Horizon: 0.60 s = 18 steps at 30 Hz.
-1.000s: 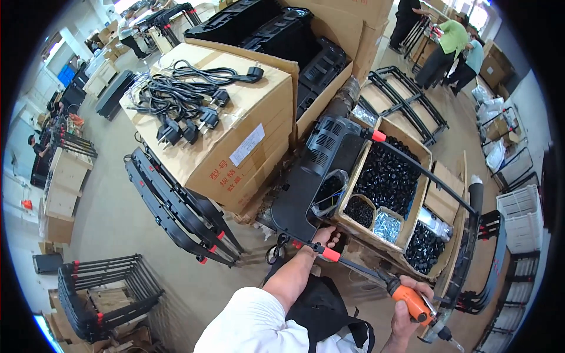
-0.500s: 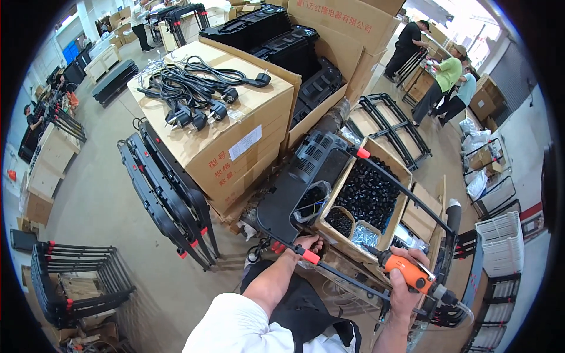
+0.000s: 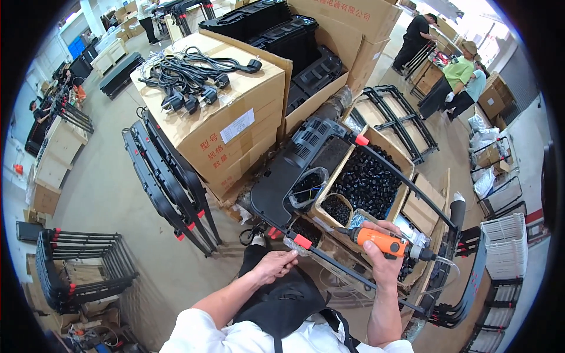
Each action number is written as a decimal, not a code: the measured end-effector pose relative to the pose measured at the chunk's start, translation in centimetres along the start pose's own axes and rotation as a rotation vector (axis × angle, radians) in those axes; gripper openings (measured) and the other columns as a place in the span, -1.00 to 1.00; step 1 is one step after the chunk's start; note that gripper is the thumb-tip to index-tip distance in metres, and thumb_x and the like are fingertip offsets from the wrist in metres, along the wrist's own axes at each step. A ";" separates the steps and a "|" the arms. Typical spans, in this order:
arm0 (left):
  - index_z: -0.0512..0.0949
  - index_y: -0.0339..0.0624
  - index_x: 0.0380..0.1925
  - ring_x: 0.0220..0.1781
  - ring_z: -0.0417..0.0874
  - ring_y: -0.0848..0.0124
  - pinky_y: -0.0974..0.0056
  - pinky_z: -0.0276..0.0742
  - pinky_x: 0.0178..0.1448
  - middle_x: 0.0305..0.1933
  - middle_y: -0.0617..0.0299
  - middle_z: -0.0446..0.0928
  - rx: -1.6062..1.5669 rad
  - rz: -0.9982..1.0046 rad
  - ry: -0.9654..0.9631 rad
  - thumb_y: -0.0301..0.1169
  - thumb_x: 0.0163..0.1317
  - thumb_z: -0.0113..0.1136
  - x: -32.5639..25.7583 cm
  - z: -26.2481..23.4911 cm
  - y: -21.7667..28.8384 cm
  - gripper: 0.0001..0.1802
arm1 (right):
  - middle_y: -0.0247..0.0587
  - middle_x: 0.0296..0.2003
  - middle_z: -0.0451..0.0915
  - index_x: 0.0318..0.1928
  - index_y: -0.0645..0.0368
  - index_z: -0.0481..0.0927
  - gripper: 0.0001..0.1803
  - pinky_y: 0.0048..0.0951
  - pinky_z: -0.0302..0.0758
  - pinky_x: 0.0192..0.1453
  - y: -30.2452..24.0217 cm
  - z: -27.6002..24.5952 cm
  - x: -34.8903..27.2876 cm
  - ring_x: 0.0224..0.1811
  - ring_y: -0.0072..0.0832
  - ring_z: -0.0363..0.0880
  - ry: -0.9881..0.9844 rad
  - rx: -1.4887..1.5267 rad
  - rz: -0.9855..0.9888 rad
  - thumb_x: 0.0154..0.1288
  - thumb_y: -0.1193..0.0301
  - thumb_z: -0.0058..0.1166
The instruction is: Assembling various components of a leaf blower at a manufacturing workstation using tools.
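Note:
My right hand (image 3: pixel 381 260) grips an orange pneumatic screwdriver (image 3: pixel 385 242) with a black nose pointing left and a clear hose at its rear. It hovers over the near bar of a black frame (image 3: pixel 344 267), whose arms carry red end pieces. My left hand (image 3: pixel 275 266) is closed, fingertips pinched together beside the near red piece (image 3: pixel 302 241); anything between them is too small to make out. At the frame's left end sits a black housing (image 3: pixel 276 191) with a vented grey motor cover (image 3: pixel 312 141).
Inside the frame stands a wooden bin (image 3: pixel 409 159) of black knobs (image 3: pixel 366 182), with screws in smaller compartments. Left of it, a carton (image 3: pixel 244 156) bears black power cords (image 3: pixel 191 79). Folded black frames (image 3: pixel 168 176) lean beside it. Co-workers (image 3: pixel 458 76) stand at the far right.
My left hand has drawn back from under the frame toward me and now shows beside the red piece. The right hand has moved the screwdriver left and up, turning it more level.

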State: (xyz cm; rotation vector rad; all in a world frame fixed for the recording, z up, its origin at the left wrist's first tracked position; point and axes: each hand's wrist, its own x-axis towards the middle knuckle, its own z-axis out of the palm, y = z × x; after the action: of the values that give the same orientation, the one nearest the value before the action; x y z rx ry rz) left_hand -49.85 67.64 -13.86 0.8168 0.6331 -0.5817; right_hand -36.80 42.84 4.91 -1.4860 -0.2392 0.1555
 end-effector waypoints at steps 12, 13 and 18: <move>0.59 -0.13 -0.05 -0.44 0.45 0.56 0.45 0.29 -0.45 -0.36 0.41 0.48 -0.639 0.243 -0.006 -0.08 0.67 0.11 5.4 3.9 15.4 -0.66 | 0.11 0.21 0.69 0.33 0.22 0.43 -0.34 -0.15 0.58 0.44 1.8 9.8 10.4 0.29 -0.22 0.68 -0.192 -0.090 -0.002 0.28 0.54 0.44; 0.60 -0.13 0.00 -0.43 0.46 0.54 0.44 0.33 -0.44 -0.35 0.40 0.50 -0.690 0.264 -0.023 -0.09 0.67 0.10 6.1 3.7 16.6 -0.67 | 0.10 0.22 0.69 0.33 0.22 0.43 -0.35 -0.15 0.58 0.44 2.0 10.6 11.4 0.30 -0.22 0.67 -0.198 -0.104 0.004 0.28 0.54 0.44; 0.59 -0.16 0.04 -0.40 0.49 0.52 0.42 0.40 -0.40 -0.32 0.38 0.53 -0.905 0.219 -0.159 -0.11 0.66 0.12 8.8 1.5 21.0 -0.66 | 0.08 0.28 0.63 0.34 0.23 0.39 -0.39 -0.19 0.55 0.47 2.8 13.1 16.2 0.32 -0.26 0.64 -0.266 -0.172 0.023 0.36 0.59 0.38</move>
State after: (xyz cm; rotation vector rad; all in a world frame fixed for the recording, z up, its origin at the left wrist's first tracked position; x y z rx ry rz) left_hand -29.16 76.07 -9.37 -0.0170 0.5702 -0.1139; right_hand -24.30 59.79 4.00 -1.6388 -0.4593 0.3595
